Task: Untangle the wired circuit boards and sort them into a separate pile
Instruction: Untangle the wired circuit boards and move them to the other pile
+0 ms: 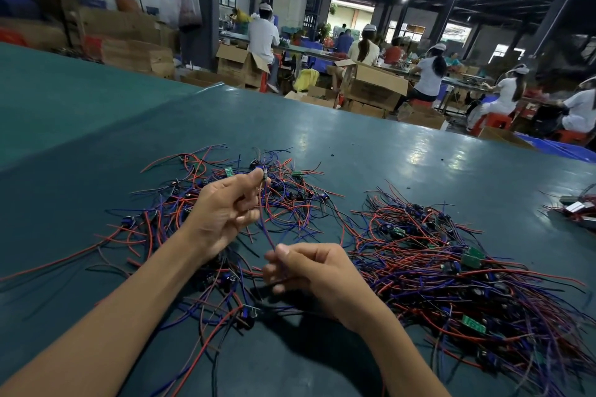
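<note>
Green table (387, 145) in a busy workshop. Left hand (222, 213) raised above tangle (161, 219), thumb and forefinger pinching board (265, 175), other fingers curled. Right hand (309, 271) nearer, fingers curled, pinching the board's wire (266, 229). Wire stretched between both hands. Second pile (451, 267) at right, apart from tangle.

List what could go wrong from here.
1. The right hand pinches the blue wire running up to the circuit board the left hand holds; a hard pull might strain its joint.
2. The tangled pile beneath may snag it.
3. The sorted pile lies close; strands could remix.
</note>
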Demonstrator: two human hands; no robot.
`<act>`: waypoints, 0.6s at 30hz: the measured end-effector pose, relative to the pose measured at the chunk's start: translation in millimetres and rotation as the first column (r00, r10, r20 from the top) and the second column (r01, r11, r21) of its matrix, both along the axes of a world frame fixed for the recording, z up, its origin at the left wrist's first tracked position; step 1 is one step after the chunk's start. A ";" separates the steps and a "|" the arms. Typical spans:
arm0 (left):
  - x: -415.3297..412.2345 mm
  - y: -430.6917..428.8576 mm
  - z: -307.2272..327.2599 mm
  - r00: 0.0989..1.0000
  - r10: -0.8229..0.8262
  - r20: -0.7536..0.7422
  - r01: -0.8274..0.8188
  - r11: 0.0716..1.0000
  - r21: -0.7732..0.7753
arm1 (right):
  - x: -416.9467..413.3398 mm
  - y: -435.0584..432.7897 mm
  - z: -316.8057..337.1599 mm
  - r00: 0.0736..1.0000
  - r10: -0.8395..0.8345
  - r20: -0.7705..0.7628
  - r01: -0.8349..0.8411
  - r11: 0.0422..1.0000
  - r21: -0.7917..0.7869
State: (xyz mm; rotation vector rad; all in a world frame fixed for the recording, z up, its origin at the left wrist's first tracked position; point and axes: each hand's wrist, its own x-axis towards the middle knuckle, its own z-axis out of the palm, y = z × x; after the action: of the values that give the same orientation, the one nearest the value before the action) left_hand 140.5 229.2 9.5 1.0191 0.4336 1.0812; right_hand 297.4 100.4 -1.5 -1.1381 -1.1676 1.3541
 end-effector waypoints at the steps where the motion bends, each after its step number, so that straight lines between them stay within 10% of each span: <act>1: -0.3 -1.9 1.2 1.000 -0.010 -0.016 0.011 0.999 0.052 | 0.1 1.3 -0.3 0.998 -0.038 -0.043 0.039 0.999 0.005; 12: 5.3 -22.5 2.7 0.956 -0.291 -0.041 0.293 0.928 0.229 | 11.5 5.7 6.0 0.941 -0.219 -0.260 0.243 0.968 0.064; 18: 16.9 -31.6 2.1 0.967 0.200 -0.155 -0.110 0.883 0.456 | 16.2 5.8 5.3 0.909 -0.285 -0.303 0.317 0.947 0.059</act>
State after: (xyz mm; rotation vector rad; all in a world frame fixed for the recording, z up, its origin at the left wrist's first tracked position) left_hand 157.4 197.6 11.6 1.5300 0.4435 1.2614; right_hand 313.6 106.2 3.8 -0.9580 -0.8025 1.1579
